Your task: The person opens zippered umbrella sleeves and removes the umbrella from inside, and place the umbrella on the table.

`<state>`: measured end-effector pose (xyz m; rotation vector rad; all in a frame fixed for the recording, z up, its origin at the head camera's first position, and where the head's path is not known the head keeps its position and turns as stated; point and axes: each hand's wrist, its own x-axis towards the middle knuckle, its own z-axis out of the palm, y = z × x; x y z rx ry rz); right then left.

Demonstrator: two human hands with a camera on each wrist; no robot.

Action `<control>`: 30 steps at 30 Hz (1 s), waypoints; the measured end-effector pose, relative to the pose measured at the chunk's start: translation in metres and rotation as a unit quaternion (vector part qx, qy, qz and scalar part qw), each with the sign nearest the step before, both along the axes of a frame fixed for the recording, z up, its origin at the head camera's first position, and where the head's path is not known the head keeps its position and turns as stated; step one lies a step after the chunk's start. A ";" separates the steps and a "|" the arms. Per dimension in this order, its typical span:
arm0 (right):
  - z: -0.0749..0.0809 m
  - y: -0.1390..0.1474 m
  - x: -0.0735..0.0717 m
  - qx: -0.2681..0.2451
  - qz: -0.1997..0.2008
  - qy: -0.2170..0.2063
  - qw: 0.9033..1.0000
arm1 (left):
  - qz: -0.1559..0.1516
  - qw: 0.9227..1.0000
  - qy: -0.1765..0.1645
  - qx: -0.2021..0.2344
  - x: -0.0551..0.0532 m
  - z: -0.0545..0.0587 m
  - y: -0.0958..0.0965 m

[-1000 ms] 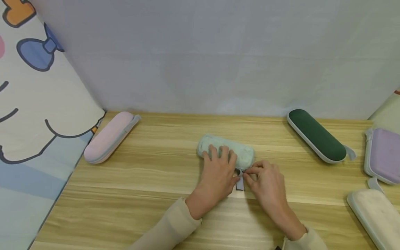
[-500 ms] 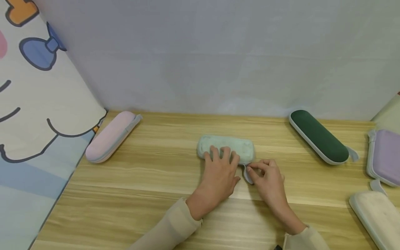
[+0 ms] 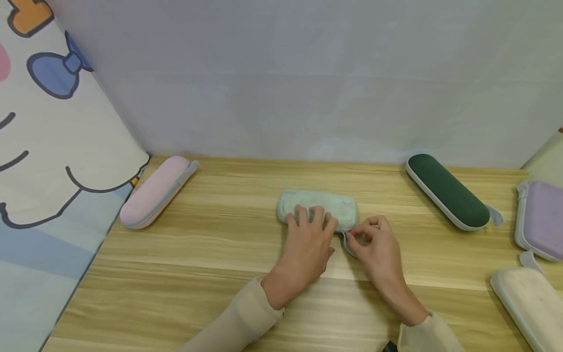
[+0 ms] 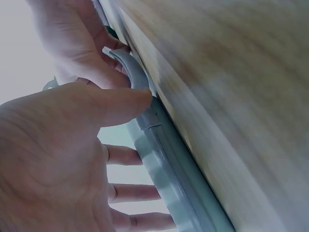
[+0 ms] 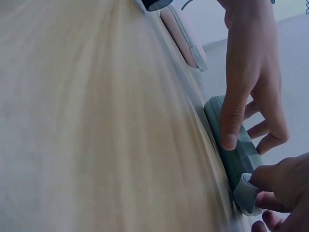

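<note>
Mint-green case (image 3: 323, 198) flat on worktop (image 3: 220, 313). Left hand (image 3: 305, 247) rests across it, fingers spread, likely steadying it; right hand's (image 3: 378, 249) grip nearly closed, pinching grey strap (image 3: 348, 248) at near right corner.

Wood-grained table (image 3: 220, 244), and it's carrying 5: mint case (image 3: 325, 199) under my left hand (image 3: 303, 252), pink case (image 3: 156, 193) away to its left, dark green case (image 3: 447, 191) out beyond my right hand (image 3: 379, 254), purple case (image 3: 545, 217) and cream case (image 3: 532, 305) further right!
</note>
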<state>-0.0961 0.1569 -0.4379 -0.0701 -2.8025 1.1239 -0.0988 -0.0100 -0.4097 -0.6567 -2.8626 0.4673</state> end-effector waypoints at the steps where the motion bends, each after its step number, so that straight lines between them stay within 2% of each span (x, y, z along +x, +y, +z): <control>1: 0.000 0.000 0.000 0.008 0.006 0.004 1.000 | -0.002 1.000 0.003 -0.001 0.000 0.000 -0.001; 3: 0.001 0.000 0.000 0.027 0.020 0.015 0.999 | -0.007 1.000 0.012 0.004 -0.001 -0.001 -0.002; 6: 0.002 0.000 0.000 0.049 0.039 0.033 0.997 | -0.030 0.998 0.016 0.054 -0.008 0.000 -0.009; 8: 0.003 0.000 -0.001 0.063 0.050 0.042 0.996 | -0.046 0.994 -0.006 0.095 -0.015 0.002 -0.016; 11: 0.004 0.000 -0.002 0.085 0.068 0.051 0.993 | -0.068 0.984 -0.065 0.149 -0.025 0.005 -0.026; 13: 0.005 0.001 -0.003 0.100 0.080 0.052 0.990 | -0.075 0.979 -0.098 0.164 -0.028 0.007 -0.030; 14: 0.005 0.002 -0.003 0.106 0.086 0.051 0.989 | -0.080 0.976 -0.104 0.171 -0.029 0.007 -0.031; 20: 0.012 0.007 -0.001 0.140 0.110 0.073 0.981 | -0.102 0.971 -0.093 0.196 -0.036 0.004 -0.035; 25: 0.015 0.012 -0.002 0.155 0.113 0.092 0.977 | -0.109 0.963 -0.119 0.217 -0.039 0.009 -0.041; 30: 0.016 0.017 -0.003 0.168 0.109 0.108 0.974 | -0.130 0.959 -0.122 0.221 -0.039 0.012 -0.045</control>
